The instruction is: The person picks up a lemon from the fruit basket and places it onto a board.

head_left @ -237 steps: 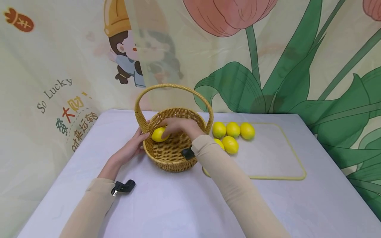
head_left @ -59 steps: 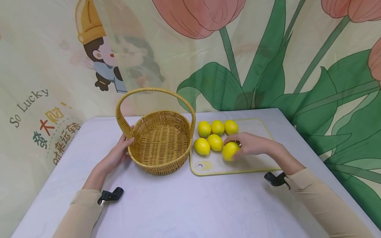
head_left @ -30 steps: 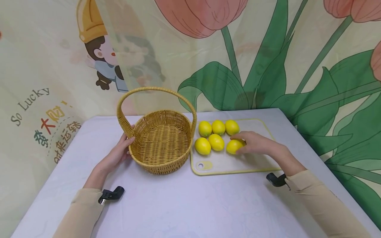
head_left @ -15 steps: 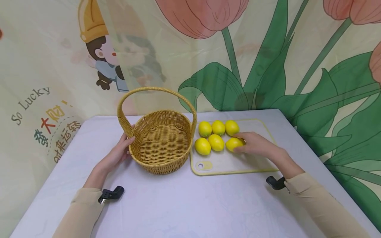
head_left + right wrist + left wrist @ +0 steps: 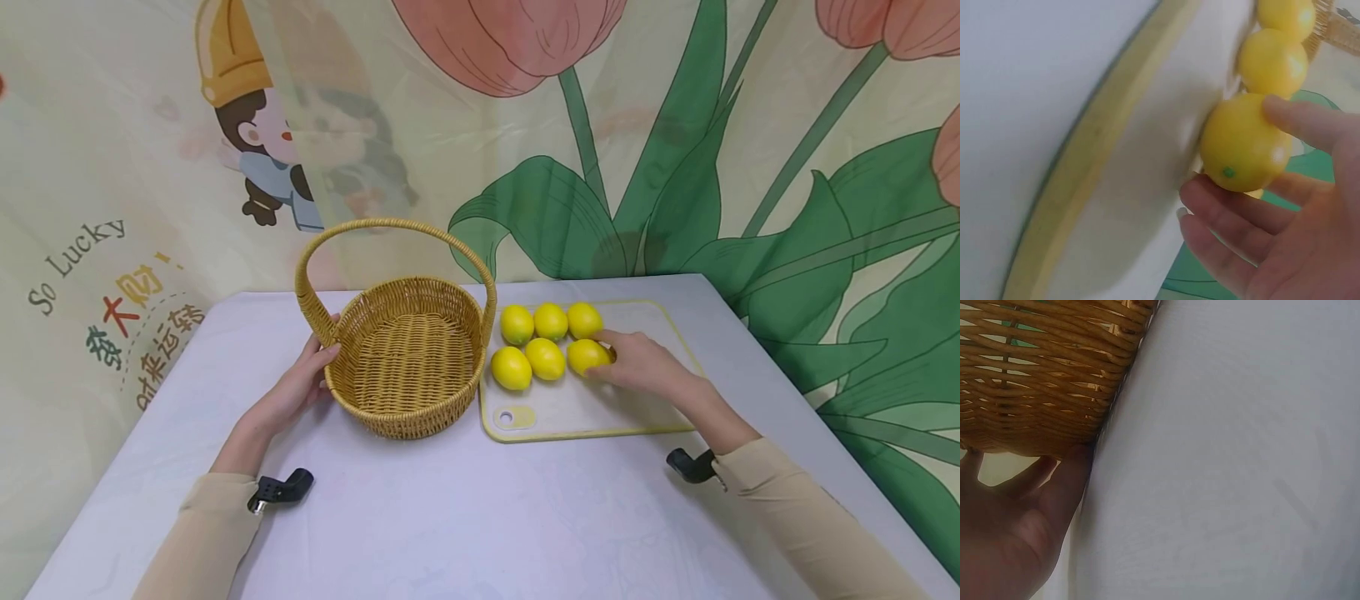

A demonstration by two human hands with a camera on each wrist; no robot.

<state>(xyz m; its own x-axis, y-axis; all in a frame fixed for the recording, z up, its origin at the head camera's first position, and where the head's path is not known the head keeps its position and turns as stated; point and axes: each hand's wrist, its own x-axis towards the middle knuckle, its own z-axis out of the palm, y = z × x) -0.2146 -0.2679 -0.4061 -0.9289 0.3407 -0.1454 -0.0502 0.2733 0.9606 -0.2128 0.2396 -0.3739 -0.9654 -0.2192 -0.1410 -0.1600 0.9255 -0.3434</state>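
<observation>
My left hand holds the left side of the round wicker basket near the handle's base. In the left wrist view, its fingertips touch the woven wall close to the white tabletop. My right hand grips a yellow lemon at the right end of the front row on a pale cutting board. In the right wrist view, thumb and fingers lie around this lemon, its green tip showing. Two lemons sit left of it, and three more form the row behind.
The basket's tall arched handle stands upright over its bare woven bottom. The board has a yellow rim and a hanging hole at its front left corner. A patterned cloth hangs behind the white table.
Earlier my right hand gripped a lemon inside the basket. A lemon then appeared in it over the board's front, and has since moved back into line. My left hand stays at the basket.
</observation>
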